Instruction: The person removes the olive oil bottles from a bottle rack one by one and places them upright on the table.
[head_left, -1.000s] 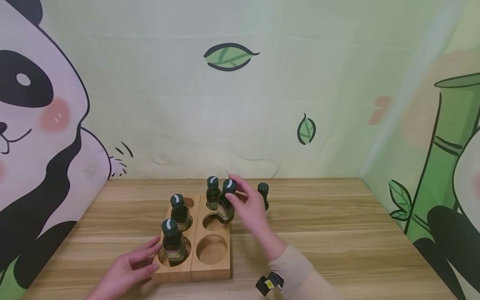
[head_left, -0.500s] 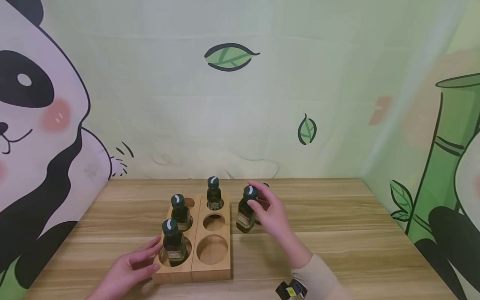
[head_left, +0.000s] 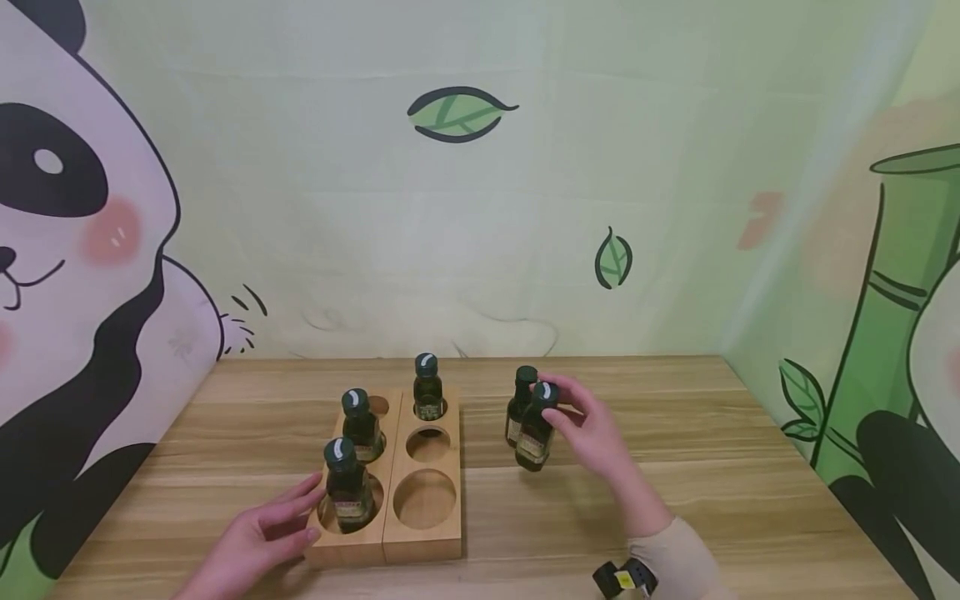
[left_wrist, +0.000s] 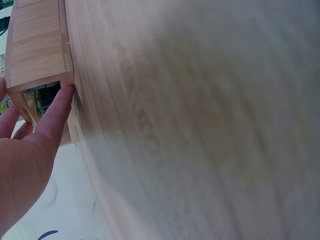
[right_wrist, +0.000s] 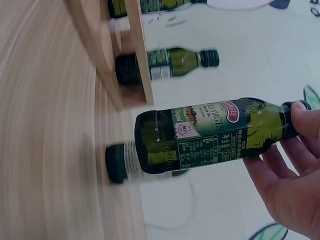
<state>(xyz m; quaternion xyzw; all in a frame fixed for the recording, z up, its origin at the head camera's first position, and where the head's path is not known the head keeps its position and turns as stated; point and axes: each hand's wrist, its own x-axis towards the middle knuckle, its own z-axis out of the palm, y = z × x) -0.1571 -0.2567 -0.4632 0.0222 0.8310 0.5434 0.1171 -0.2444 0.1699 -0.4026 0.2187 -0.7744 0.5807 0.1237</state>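
My right hand [head_left: 596, 433] pinches a small dark-green olive oil bottle [head_left: 534, 442] by its cap and neck, right of the rack. Its green label and "Virgin" lettering show on the bottle [right_wrist: 215, 132] in the right wrist view. Just behind it, another dark bottle [head_left: 515, 412] stands upright on the table and is partly covered. My left hand [head_left: 258, 533] rests at the front left corner of the wooden rack [head_left: 422, 546], fingers extended along its side. The left wrist view shows a finger [left_wrist: 57, 112] against the rack's edge.
Along the rack's left half stand a front bottle [head_left: 348, 496] and a middle bottle [head_left: 362, 429]. A bottle [head_left: 428, 392] occupies the back hole of the right half; the front hole [head_left: 424, 500] and middle hole there hold none. A printed panda backdrop [head_left: 480, 208] rises behind the table [head_left: 675, 433].
My right hand has carried the olive oil bottle rightward from above the rack's right half to in front of the standing bottle. The left hand stays at the rack.
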